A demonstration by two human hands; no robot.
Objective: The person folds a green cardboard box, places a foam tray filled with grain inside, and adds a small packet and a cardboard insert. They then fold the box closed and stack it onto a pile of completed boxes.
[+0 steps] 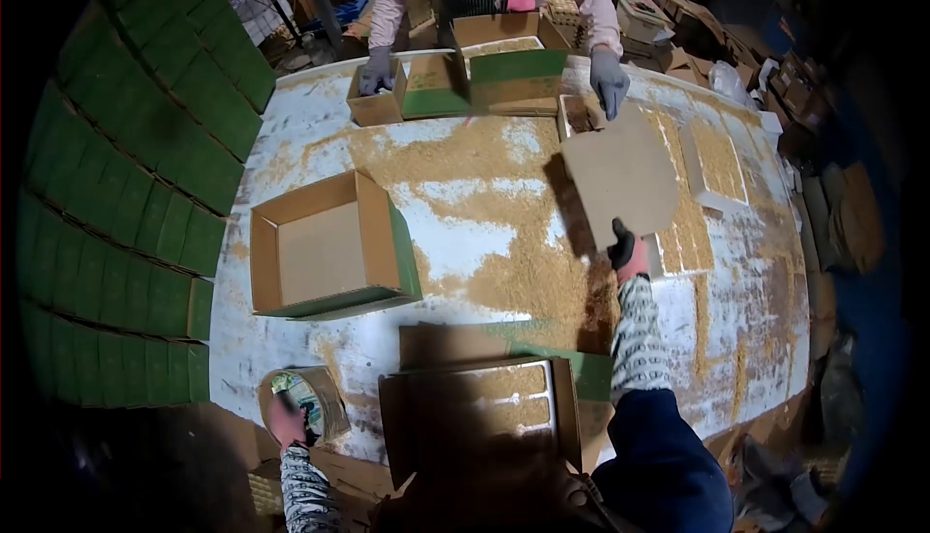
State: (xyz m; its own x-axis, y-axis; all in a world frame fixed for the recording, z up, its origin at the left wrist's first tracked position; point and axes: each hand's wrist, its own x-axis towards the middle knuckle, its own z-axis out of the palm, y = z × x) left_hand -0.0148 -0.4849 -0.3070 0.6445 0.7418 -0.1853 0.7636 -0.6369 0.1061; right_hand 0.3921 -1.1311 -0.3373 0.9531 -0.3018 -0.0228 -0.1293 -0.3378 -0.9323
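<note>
My right hand, in a pink and black glove, grips the near edge of a flat cardboard sheet with its thumb on top. The sheet lies over white trays filled with sawdust-like material. My left hand, gloved alike, reaches into a small cardboard container of printed green-and-white papers; its fingers are dark and blurred. In front of me stands an open carton with sawdust-topped white trays inside, partly in shadow.
Across the table, a co-worker's grey-gloved hand is at the sheet's far edge; the other is in a small box. An open carton stands left of centre. Green boxes are stacked at left. Sawdust covers the tabletop.
</note>
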